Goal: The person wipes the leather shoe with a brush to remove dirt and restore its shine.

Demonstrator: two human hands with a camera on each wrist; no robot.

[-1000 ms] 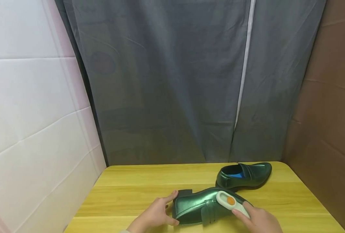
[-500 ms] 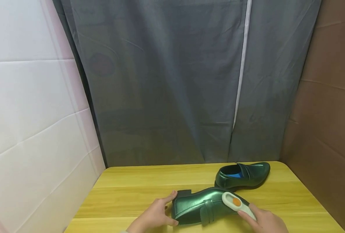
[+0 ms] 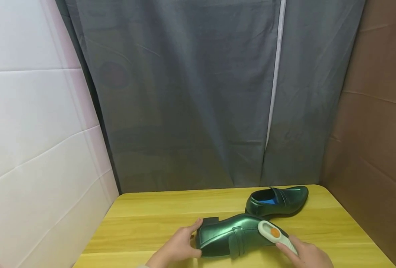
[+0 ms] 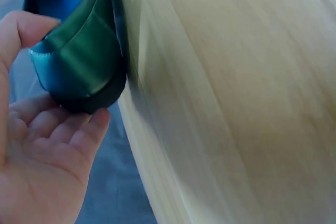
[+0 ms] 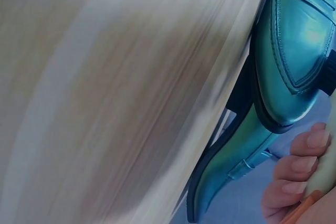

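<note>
A shiny dark green loafer [image 3: 218, 236] lies tipped on its side at the near part of the table, sole facing away and toe to the right. My left hand [image 3: 179, 245] grips its heel end; in the left wrist view the thumb is at the shoe's opening and the fingers [image 4: 63, 124] are under the heel. My right hand [image 3: 309, 255] holds a pale brush [image 3: 285, 242] with an orange oval on top, at the loafer's toe. Dark bristles [image 5: 329, 72] touch or nearly touch the toe in the right wrist view.
A second green loafer [image 3: 293, 203] with a blue insole stands upright just behind the first one's toe. The yellow wooden table [image 3: 144, 216] ends at a grey curtain [image 3: 184, 111], with a white wall [image 3: 44, 130] left and a brown one [image 3: 378, 130] right.
The brush and my right hand have moved a little right along the loafer, toward the toe tip. My left hand stays at the heel. The view has shifted slightly.
</note>
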